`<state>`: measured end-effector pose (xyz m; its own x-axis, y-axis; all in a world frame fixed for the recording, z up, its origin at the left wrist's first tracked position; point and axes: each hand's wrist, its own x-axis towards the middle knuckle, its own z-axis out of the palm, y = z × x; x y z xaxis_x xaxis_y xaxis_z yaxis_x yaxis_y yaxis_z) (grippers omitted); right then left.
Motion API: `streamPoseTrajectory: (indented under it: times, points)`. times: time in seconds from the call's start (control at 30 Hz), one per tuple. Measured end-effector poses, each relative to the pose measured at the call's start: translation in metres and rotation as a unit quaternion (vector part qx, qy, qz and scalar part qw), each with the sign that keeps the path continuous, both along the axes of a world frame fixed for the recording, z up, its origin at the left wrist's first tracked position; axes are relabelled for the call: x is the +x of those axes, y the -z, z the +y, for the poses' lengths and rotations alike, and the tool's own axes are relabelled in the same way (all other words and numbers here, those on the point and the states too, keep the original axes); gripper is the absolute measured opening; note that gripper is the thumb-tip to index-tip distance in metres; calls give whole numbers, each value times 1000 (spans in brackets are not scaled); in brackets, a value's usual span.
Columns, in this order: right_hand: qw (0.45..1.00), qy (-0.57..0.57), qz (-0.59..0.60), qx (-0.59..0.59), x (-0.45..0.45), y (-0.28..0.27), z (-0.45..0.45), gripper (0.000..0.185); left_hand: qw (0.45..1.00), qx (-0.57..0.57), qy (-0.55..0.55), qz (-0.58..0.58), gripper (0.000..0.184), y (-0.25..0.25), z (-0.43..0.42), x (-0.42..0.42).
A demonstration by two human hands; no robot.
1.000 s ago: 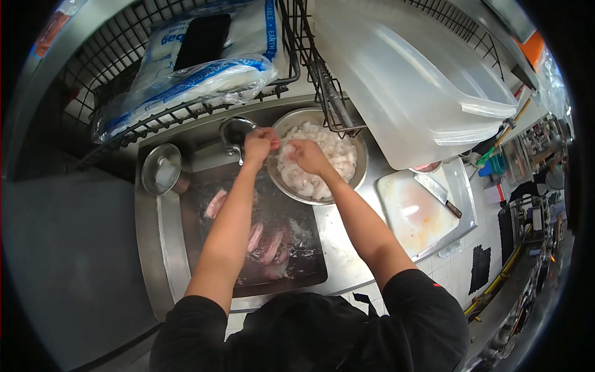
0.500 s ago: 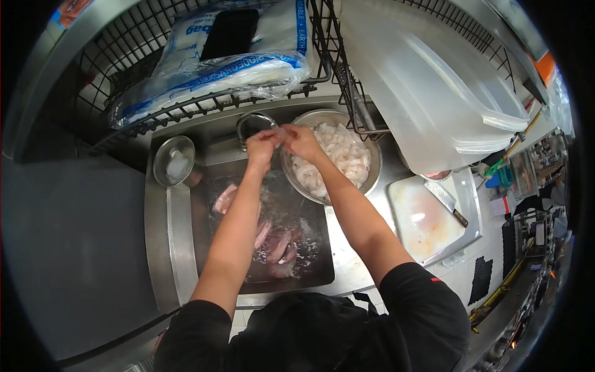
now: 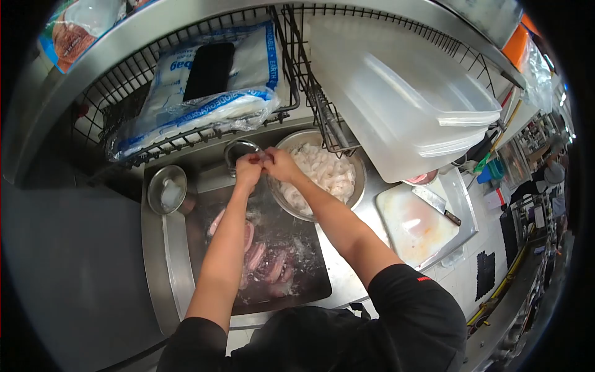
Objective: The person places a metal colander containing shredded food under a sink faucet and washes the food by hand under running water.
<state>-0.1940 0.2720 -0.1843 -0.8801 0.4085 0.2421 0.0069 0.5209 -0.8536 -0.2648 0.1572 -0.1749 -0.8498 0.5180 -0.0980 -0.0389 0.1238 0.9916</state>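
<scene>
Both hands meet in front of the curved faucet [image 3: 240, 144], at the left rim of a steel bowl [image 3: 362, 186]. My left hand [image 3: 249, 170] is closed, its fingertips pinching a small pale, shrimp-like piece. My right hand [image 3: 282, 165] pinches the same piece from the other side; the fingers mostly cover it. Whitish, shrimp-like pieces [image 3: 331, 173] fill the bowl. Below my forearms, several slabs of pinkish raw meat [image 3: 274, 266] lie in water in the steel sink [image 3: 201, 232], partly hidden by my left arm.
A small metal bowl [image 3: 153, 193] with something whitish inside stands at the sink's left. On the right, a cleaver [image 3: 434, 201] rests on a white cutting board [image 3: 396, 217]. Overhead wire baskets hold a bag pack [image 3: 167, 87], a phone [image 3: 209, 71] and clear plastic tubs [image 3: 390, 118].
My view has shifted, so the shelf, bowl and sink sit lower in it. The hands stay pinched together near the faucet, and more of the meat shows beside my left forearm.
</scene>
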Motion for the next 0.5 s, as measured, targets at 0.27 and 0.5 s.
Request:
streamPoseTrajectory:
  times: [0.27, 0.5]
  points:
    - [993, -30, 37, 105, 3, 1, 0, 24, 997, 3, -59, -53, 19, 6, 8, -2]
    - [970, -94, -31, 222, 17, 1, 6, 21, 978, 35, 63, -197, 12, 7, -3, -15]
